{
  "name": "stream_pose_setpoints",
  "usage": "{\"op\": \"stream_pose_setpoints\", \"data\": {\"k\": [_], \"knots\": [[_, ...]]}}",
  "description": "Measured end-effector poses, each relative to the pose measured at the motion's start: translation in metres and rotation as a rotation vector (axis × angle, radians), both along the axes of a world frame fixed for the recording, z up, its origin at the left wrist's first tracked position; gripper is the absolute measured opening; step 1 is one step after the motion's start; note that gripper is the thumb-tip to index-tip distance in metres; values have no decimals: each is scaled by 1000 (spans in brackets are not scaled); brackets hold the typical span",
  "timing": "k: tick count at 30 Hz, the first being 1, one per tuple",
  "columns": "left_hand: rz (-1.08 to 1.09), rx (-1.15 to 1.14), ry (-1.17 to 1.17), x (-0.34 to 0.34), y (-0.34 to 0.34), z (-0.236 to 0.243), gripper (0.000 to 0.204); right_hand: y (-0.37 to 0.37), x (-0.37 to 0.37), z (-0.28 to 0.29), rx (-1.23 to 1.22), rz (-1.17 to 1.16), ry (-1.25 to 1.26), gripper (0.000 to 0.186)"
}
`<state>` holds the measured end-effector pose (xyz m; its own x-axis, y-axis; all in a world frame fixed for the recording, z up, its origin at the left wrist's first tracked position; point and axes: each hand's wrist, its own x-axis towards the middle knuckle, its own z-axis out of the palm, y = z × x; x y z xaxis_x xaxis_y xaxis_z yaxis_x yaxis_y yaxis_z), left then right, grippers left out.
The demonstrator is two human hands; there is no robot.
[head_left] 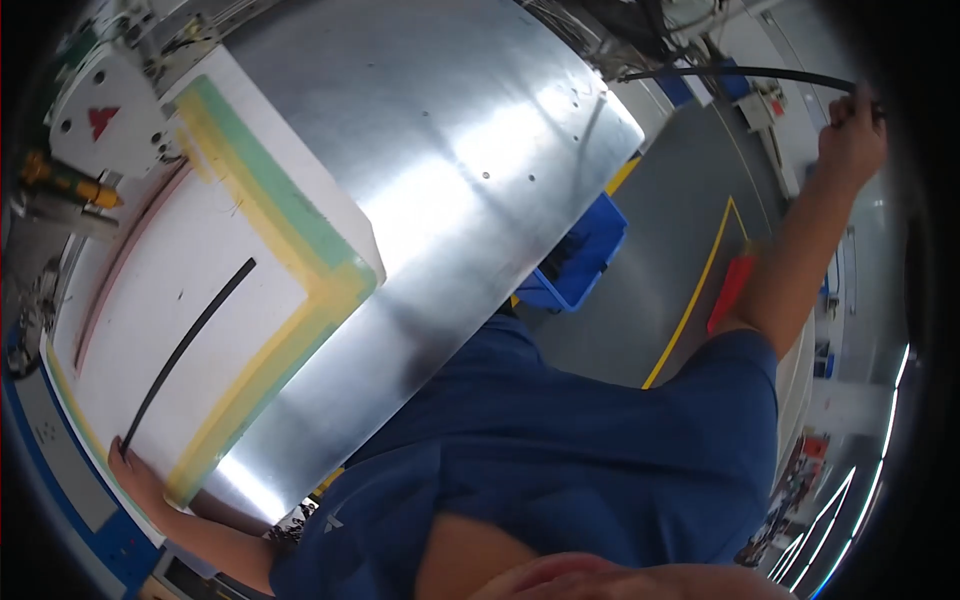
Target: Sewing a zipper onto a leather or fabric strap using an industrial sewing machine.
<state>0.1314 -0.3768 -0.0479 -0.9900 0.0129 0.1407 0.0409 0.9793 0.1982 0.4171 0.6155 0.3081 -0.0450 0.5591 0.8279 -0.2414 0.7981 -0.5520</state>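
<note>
A narrow black strip (184,348) lies slightly curved on a white board (240,330) bordered with yellow and green tape. At its near end, the fingers of my left hand (140,482) close on the strip. My right arm reaches out to the far right. There my right hand (853,140) is closed round the end of a second long black strip (765,71), raised and gently bowed. This strip runs left toward the machinery, where its other end is hard to make out.
A shiny metal tabletop (420,150) carries the board. To the left stands a white machine head (100,115) with a brass-coloured fitting (70,180). Below the table edge is a blue bin (575,260) with dark contents. Yellow lines (692,300) mark the grey floor.
</note>
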Motion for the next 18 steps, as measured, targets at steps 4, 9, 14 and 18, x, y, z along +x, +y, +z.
{"op": "stream_pose_setpoints", "data": {"k": [4,9,14,18], "knots": [[-51,45,-28,-4,22,7,33,60,48,-44,-130,-327,-166,27],[-130,28,-49,-9,47,13,30,159,105,-148,-17,-889,-721,61],[-236,-16,28,-5,70,14,34,191,133,-268,-490,-917,-964,52],[-189,182,-44,1,110,17,35,172,145,-314,-896,-523,-509,30]]}}
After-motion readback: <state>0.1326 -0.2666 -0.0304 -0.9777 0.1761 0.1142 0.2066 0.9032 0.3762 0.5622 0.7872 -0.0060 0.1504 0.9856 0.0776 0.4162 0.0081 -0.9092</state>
